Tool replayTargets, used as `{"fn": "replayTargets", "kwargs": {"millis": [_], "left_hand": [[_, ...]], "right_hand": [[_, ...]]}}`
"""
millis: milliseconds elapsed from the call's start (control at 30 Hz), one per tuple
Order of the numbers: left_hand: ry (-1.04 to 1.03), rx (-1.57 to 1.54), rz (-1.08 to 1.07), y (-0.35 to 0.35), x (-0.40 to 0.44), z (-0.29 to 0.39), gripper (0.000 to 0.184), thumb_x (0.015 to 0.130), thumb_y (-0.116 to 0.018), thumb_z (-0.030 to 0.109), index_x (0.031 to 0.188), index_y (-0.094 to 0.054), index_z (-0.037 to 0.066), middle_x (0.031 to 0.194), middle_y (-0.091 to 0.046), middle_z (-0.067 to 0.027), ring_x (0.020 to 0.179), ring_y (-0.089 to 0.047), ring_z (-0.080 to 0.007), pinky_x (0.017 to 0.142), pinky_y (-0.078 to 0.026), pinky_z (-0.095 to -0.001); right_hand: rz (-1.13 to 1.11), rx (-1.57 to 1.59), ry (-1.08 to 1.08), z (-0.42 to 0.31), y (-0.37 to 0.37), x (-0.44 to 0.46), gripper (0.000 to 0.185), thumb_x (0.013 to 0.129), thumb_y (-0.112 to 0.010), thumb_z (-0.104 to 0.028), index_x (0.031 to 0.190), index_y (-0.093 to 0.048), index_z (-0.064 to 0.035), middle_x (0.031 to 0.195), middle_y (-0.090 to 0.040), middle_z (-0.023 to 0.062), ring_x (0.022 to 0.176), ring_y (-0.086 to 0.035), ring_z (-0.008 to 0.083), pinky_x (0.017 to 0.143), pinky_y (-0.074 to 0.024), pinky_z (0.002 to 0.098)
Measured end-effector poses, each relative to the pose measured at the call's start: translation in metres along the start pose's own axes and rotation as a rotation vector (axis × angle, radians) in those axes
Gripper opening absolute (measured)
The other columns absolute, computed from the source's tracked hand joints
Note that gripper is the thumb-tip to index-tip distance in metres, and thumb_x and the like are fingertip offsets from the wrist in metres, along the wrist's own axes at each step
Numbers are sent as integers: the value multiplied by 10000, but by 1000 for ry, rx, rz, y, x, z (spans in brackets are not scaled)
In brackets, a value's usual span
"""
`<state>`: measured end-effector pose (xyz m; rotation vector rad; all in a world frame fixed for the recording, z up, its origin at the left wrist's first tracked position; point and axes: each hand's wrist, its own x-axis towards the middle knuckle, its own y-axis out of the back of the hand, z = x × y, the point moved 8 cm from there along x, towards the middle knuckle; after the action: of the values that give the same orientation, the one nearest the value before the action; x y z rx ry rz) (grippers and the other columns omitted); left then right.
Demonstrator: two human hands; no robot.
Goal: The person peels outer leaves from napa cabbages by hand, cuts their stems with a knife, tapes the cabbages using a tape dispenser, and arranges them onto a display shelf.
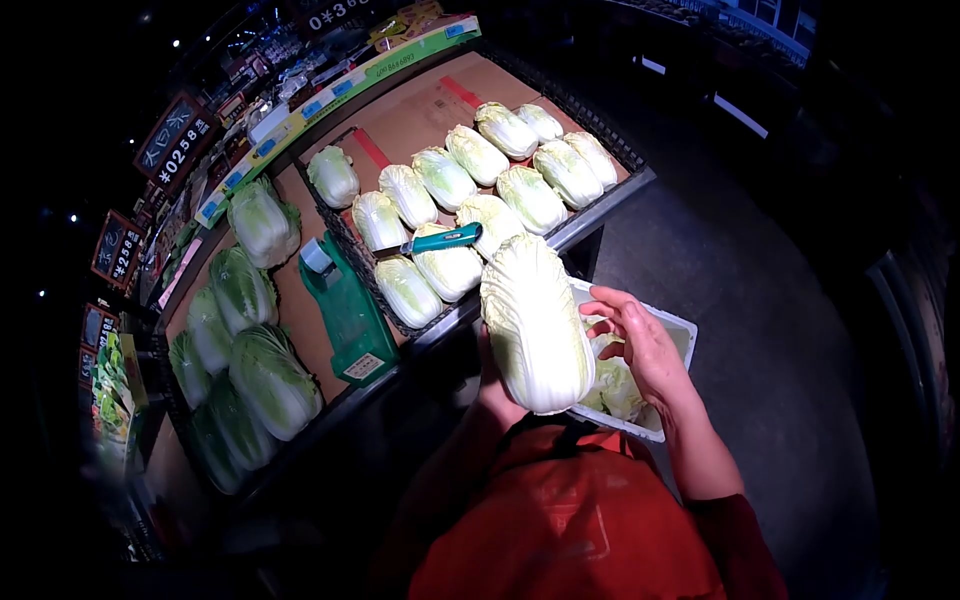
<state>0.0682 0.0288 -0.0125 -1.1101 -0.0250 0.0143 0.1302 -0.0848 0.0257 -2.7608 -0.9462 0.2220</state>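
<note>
My left hand (496, 390) supports a large napa cabbage (535, 325) from its left side and underneath, with most of the fingers hidden behind it. The cabbage is pale, its white base toward me. To its right, my right hand (640, 345) has its fingers apart and slightly curled near the cabbage's side; it holds nothing. Beyond the held cabbage, a knife with a teal handle (447, 239) lies across the cabbages in the crate. Below my right hand, a white bin (683, 333) contains loose cabbage leaves (615, 388).
A black crate (625, 150) holds several trimmed napa cabbages (440, 178). Left of it stand a green tape dispenser (350, 320) and several greener cabbages (275, 380). Price signs (175, 140) line the shelf at the left. Dark floor (770, 300) stretches to the right.
</note>
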Motion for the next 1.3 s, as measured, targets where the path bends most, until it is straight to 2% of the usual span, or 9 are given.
{"fn": "replayTargets", "kwargs": {"millis": [200,600,700,800,900,967,1033,1133,1300], "left_hand": [[127,-54,89,16,26,-9,740,853,-294,639,1336,-391,87,1265,-496,-145,1120,-522,-303,906,-460,-449],[120,-157,-10,6,21,-13,756,860,-274,671,1370,-351,117,1325,-457,-112,1179,-483,-287,992,-391,-458],[41,-11,140,10,23,0,808,837,-280,705,1383,-303,110,1325,-445,-118,1190,-472,-287,984,-396,-450],[-303,307,334,35,13,16,874,785,-497,674,1384,-263,82,1312,-447,-126,1171,-482,-280,974,-401,-441],[-475,966,-52,18,0,44,1027,670,-694,620,1381,-221,49,1305,-444,-141,1148,-490,-279,963,-406,-428],[-802,1555,-451,-41,-6,57,946,538,-798,538,1265,-446,46,1240,-497,-172,1119,-503,-312,944,-417,-421],[-851,1923,-707,-77,-21,39,805,547,-775,521,1186,-538,92,1212,-520,-165,1150,-483,-307,986,-344,-484],[-916,2292,-885,-85,-33,14,736,587,-760,499,1184,-544,127,1244,-502,-148,1184,-450,-290,1003,-250,-543],[-682,1944,-140,-50,-13,44,968,574,-801,381,1368,-297,153,1358,-342,-167,1204,-418,-298,1035,-204,-537]], "right_hand": [[63,42,-76,4,13,11,432,964,-371,-420,1181,-527,-81,1050,-567,24,903,-513,122,750,-412,271],[105,6,-110,25,19,9,380,955,-411,-402,1147,-548,-104,1072,-561,29,942,-505,137,774,-405,274],[130,3,-150,47,20,0,391,953,-417,-400,1209,-493,-115,1119,-539,41,984,-498,151,777,-411,289],[121,50,-291,67,13,-16,519,944,-374,-496,1301,-398,-119,1152,-524,51,1000,-523,177,773,-446,327],[-211,541,-422,74,-8,-25,677,906,-309,-614,1344,-352,-100,1206,-517,70,1035,-549,208,776,-487,371],[-138,580,-542,68,-6,-28,878,824,-235,-734,1405,-273,-77,1375,-409,118,1193,-483,252,933,-454,421],[-337,821,-563,75,-8,-21,893,813,-230,-742,1404,-284,-76,1385,-393,127,1235,-442,262,993,-410,421],[-258,831,-548,99,12,-28,798,857,-338,-653,1392,-309,-62,1357,-429,145,1215,-463,274,1002,-400,435],[-130,1034,-498,107,23,-24,600,867,-538,-374,1342,-391,-38,1301,-490,167,1164,-509,305,1003,-399,452]]}}
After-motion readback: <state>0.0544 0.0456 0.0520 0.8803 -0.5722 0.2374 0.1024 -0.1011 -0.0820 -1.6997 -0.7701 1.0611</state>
